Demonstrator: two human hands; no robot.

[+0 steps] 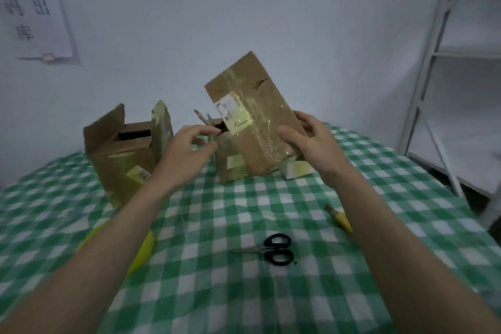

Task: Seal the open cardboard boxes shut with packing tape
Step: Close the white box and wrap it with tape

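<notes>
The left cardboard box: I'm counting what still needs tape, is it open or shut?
Open. The left cardboard box has flaps standing up, showing a dark gap.

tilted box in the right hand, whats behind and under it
Behind the tilted box, held by the right hand, stands another open box; a white-yellow item lies by its lower edge. Anything further behind is hidden.

There is 1 camera, worn on the person's head. It looks forward and down, close over the checked table. The wall fills the top of the frame.
</notes>
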